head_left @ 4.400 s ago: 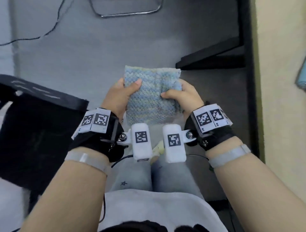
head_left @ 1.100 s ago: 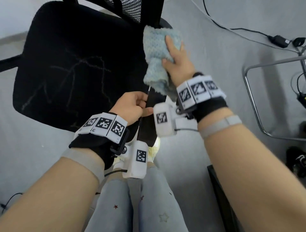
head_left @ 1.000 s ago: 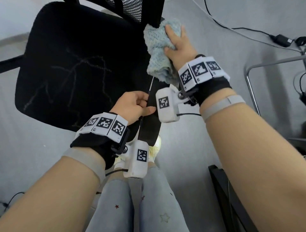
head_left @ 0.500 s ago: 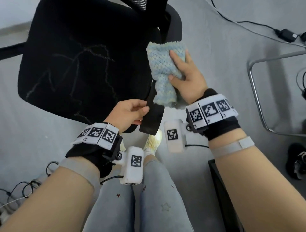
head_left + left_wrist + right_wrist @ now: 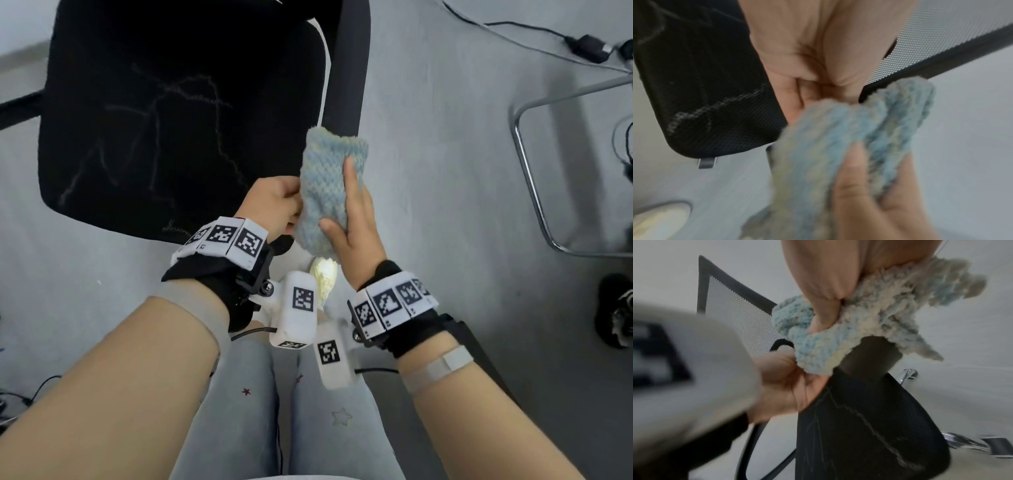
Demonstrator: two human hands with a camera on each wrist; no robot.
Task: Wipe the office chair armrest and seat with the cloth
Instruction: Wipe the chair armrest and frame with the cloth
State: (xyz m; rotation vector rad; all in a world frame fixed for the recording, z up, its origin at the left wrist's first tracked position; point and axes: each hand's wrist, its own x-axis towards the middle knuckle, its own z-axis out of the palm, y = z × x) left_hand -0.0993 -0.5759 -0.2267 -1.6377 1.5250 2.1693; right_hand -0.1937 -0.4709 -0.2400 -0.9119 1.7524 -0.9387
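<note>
A black mesh office chair seat [image 5: 164, 113] fills the upper left of the head view, its black armrest [image 5: 349, 68] running down the seat's right side toward me. The fluffy blue cloth [image 5: 329, 185] is wrapped over the armrest's near end and hides it. My right hand [image 5: 352, 219] grips the cloth, thumb on the near side and fingers laid over the top. My left hand [image 5: 274, 202] is curled at the armrest's left side, touching the cloth's edge. In the right wrist view the cloth [image 5: 869, 318] drapes over the dark armrest, with the left hand [image 5: 785, 386] just below it.
Grey floor all round. A cable and power adapter [image 5: 585, 48] lie at the upper right, a chrome tube frame [image 5: 527, 144] at the right, a black shoe [image 5: 613, 308] beyond it. My legs in light jeans [image 5: 274, 411] stand close below the hands.
My right hand has dragged the cloth along the armrest from its far end to the near end, up against my left hand, which has stayed there.
</note>
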